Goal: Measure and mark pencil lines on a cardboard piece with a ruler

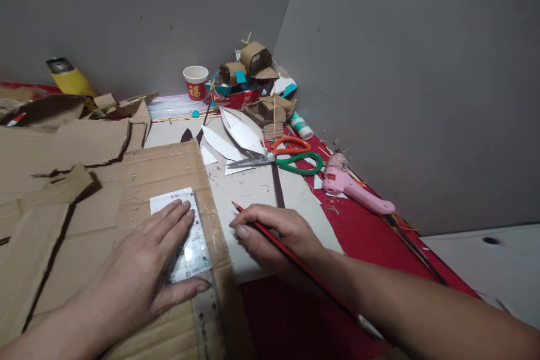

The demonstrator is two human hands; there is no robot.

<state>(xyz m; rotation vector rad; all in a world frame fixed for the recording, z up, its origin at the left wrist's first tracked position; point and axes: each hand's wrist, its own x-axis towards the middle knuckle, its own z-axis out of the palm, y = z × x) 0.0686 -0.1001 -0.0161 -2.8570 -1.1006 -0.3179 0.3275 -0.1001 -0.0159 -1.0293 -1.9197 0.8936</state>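
Observation:
My left hand (147,259) lies flat with fingers stretched, pressing on a white printed card (194,253) and a clear plastic ruler (206,320). Both rest on a brown cardboard sheet (164,166), near its right edge. Part of the card and ruler is hidden under the hand. My right hand (274,236) pinches a red and black pencil (270,236), its sharpened tip pointing up and left. The pencil is just right of the cardboard edge, above a pale sheet (244,264); whether the tip touches anything I cannot tell.
Scissors (270,158) with orange and green handles lie ahead, near white paper cutouts (242,129). A pink glue gun (354,188) is at right on the red tablecloth (337,219). Behind stand a paper cup (196,83), cardboard models (255,59) and a tilted yellow bottle (71,80).

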